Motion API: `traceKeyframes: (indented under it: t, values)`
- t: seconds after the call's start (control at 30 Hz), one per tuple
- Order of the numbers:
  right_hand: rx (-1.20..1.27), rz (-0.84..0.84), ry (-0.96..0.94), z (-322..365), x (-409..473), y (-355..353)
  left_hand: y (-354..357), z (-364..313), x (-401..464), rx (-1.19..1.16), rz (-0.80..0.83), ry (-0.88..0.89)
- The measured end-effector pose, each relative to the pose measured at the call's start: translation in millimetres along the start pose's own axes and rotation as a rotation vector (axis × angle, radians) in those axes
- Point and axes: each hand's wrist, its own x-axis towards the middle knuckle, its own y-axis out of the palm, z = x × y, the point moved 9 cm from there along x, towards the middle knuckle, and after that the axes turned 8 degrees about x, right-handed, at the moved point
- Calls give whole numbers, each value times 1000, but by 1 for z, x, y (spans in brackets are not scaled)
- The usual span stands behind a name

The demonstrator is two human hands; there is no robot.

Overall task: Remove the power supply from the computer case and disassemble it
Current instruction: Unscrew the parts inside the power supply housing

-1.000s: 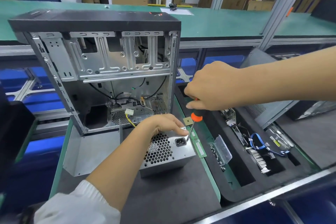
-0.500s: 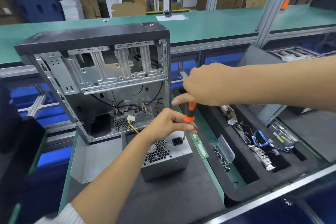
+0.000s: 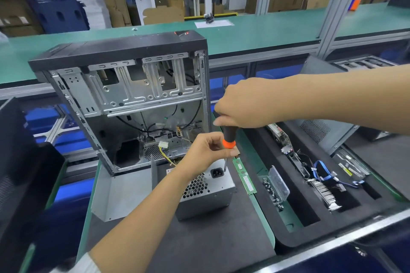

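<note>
Power supply [image 3: 205, 193] sits out of the case on the dark mat near the bench's front edge, vent grille and mains socket facing up. Left hand [image 3: 205, 154] is curled over its far top edge, fingertips pinching the screwdriver [image 3: 228, 142] at the orange collar. Right hand [image 3: 241, 106] is clenched round the top of the black handle, holding the tool upright, with the metal shaft running down to the supply's top just beside the socket. Just right of the supply, a green memory stick [image 3: 245, 176] lies along the mat's edge, and beyond that the black foam tray [image 3: 310, 224] holds screws and cables. Behind the supply, the computer case [image 3: 124, 104] stands upright and open, loose wires hanging inside.
</note>
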Motion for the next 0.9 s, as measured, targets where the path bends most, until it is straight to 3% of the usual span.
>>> traceKeyframes:
  t: [0.13,0.2,0.37,0.47,0.6,0.77,0.83,0.9]
  values:
    - [228,156,-135,4,-7,7,6,0,-4,-44,104,-5]
    - [277,129,-134,6,-9,4,4,1,-4,-58,101,2]
    - [5,-121,68,-3,-3,-7,2,4,3,5,12,-32]
    - [-41,-44,-26,1,2,4,4,2,-1,3,95,-6]
    - [251,133,-112,-2,-5,6,-3,3,-3,-14,85,-10]
    - [85,-29,80,-10,1,1,-4,2,4,80,-20,-17]
    - [4,-97,36,-5,4,2,0,1,5,97,-1,-11]
    - [6,-55,-42,-1,3,5,3,1,3,78,58,-17]
